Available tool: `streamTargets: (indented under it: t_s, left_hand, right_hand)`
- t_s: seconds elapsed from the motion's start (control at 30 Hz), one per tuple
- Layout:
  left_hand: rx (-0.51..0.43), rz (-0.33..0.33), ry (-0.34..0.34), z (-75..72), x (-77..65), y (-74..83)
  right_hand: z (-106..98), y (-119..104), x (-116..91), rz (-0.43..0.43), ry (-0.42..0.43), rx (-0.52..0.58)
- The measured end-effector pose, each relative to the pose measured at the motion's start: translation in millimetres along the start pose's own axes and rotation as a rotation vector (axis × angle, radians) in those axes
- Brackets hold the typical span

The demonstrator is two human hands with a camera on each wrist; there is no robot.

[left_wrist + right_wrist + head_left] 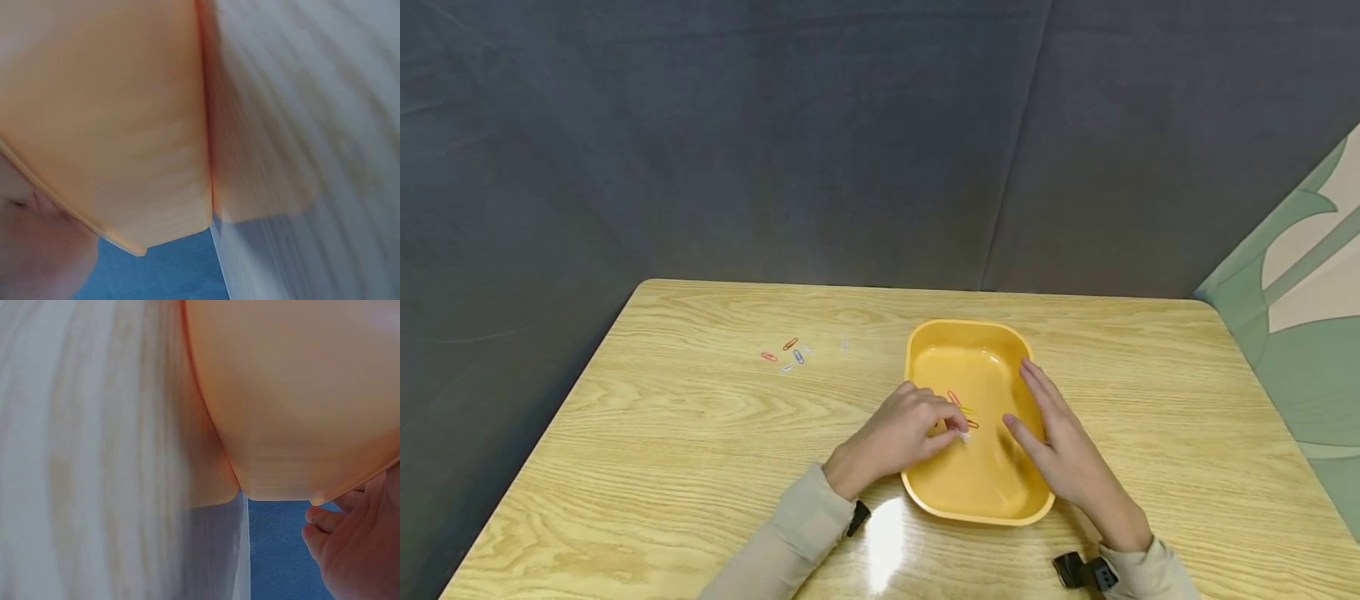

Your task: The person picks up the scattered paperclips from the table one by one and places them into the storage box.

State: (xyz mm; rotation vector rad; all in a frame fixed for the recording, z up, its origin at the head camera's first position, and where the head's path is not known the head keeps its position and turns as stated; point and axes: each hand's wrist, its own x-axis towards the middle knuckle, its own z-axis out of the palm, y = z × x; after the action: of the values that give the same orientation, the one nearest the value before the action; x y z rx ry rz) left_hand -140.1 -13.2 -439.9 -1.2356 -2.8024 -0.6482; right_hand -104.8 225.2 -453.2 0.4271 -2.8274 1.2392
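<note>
Past sleeve (782,537) at 7 o'clock, hold clip (965,437) pinched by left hand (904,429) low inside tray (973,483), near splayed right hand (1067,454).

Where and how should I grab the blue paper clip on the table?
Pinch the blue paper clip across its long sides, probably best mid-length, coming from above on the side toward the tray: it lies flat on the table, with other clips close by on its left and far sides.
</note>
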Motion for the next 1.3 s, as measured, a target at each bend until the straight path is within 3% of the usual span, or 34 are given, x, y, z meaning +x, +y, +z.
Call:
streamTargets:
  t_s: [0.3,0.83,1.03,1.3]
  left_hand:
    - [0.051,-0.019,-0.031,1.8,1.2,1.7]
    - [0.062,-0.026,-0.044,3.9,1.9,3.6]
    - [0.031,-0.034,-0.057,2.8,2.0,2.2]
    - [-0.078,-0.036,-0.043,-1.4,0.1,-1.4]
  right_hand:
    - [-1.4,-0.8,0.3,0.001,-0.004,-0.009]
    - [-1.2,2.8,-2.0,-0.005,-0.002,0.007]
    - [-1.6,3.7,0.0,-0.005,-0.006,-0.001]
    - [-0.2,0.4,0.9,-0.010,-0.006,0.015]
